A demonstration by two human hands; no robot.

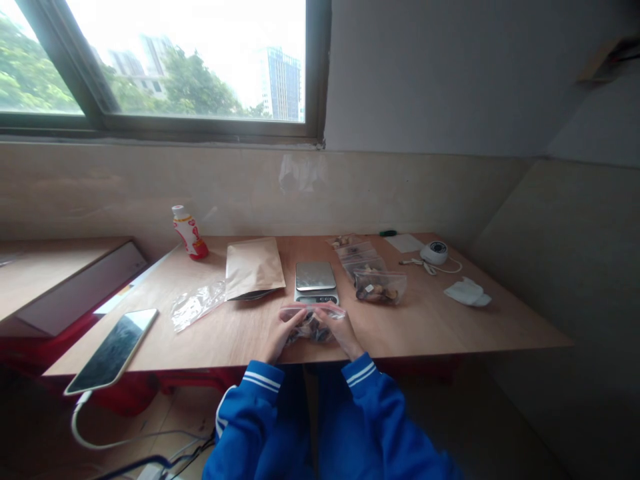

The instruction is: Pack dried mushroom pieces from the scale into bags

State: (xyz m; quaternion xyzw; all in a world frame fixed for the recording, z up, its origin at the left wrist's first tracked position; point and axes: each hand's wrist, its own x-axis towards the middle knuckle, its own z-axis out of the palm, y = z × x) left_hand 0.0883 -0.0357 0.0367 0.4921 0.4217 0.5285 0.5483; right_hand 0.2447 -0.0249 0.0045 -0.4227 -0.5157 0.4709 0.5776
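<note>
Both hands pinch the top edge of a clear zip-lock bag [313, 329] with a pinkish seal strip and dark brown, chunky dried pieces inside. My left hand [281, 332] grips the strip left of its middle, and my right hand [340, 328] grips it on the right. The bag is at the table's front edge, just in front of a small digital scale [315, 277] with a bare metal plate. Right of the scale lie several similar filled zip-lock bags [383, 288], overlapping in a row. A brown kraft paper pouch [255, 268] lies left of the scale.
On the left are an empty clear plastic bag [197, 305], a phone [113, 350] on a cable overhanging the front edge, and a red-and-white bottle [189, 232]. To the right sit a white dome camera [434, 253] with its cord, a crumpled white tissue [467, 292] and a paper sheet [404, 243].
</note>
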